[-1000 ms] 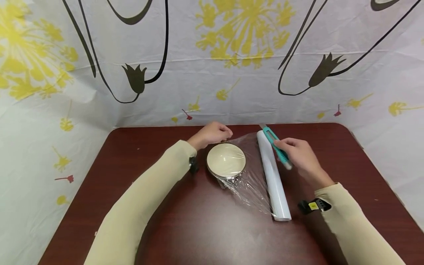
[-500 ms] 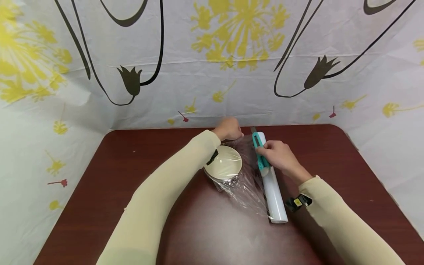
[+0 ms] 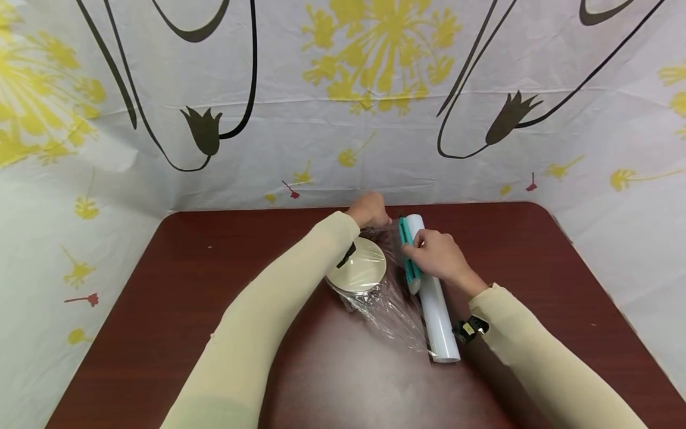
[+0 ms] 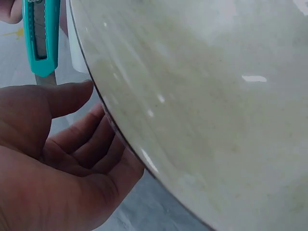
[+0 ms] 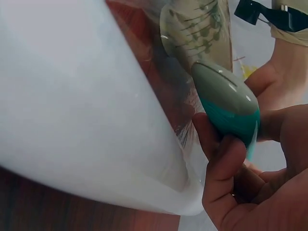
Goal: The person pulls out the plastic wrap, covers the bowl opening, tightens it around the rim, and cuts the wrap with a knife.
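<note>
shiny tbl [image 3: 343, 387], floral bkgd [image 3: 343, 128] (r hand [image 3: 439, 257] w/ cutter [image 3: 411, 273])

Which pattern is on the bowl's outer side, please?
The bowl's outer side has green leafy sprigs on cream, seen best in the right wrist view.

Fingers [image 5: 222, 166] pinch a teal handle [image 5: 231, 118] beside the white roll [image 5: 86, 110].
</note>
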`<state>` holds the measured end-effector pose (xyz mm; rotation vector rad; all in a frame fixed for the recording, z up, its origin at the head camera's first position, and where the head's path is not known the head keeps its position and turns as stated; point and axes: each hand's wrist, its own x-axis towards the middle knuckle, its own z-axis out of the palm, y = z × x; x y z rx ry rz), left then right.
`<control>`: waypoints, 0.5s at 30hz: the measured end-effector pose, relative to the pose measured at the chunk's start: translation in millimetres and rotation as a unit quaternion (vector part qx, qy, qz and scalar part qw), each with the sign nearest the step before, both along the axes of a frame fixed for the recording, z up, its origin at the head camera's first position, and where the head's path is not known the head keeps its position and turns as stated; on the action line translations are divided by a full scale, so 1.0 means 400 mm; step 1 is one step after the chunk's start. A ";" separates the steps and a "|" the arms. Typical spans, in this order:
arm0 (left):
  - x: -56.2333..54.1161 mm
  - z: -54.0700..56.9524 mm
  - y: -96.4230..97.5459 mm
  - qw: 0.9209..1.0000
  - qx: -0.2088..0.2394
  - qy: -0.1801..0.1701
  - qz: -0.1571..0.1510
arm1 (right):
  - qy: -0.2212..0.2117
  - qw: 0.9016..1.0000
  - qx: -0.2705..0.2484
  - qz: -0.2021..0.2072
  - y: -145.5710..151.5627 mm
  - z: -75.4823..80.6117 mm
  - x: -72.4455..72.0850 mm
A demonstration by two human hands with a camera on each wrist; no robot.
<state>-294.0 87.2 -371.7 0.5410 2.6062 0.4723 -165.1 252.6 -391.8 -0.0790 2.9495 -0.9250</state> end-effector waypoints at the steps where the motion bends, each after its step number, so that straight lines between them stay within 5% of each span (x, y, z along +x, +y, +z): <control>1: -0.002 -0.002 0.001 1.000 -0.001 0.001 -0.001 | 0.001 1.000 0.003 0.001 -0.001 -0.001 -0.001; 11: -0.012 -0.022 0.002 0.999 -0.006 0.037 -0.013 | -0.006 1.000 0.023 0.010 -0.012 -0.009 -0.010; 15: -0.064 -0.068 0.015 0.998 -0.014 0.049 -0.028 | -0.006 0.999 0.043 0.011 -0.011 -0.009 -0.012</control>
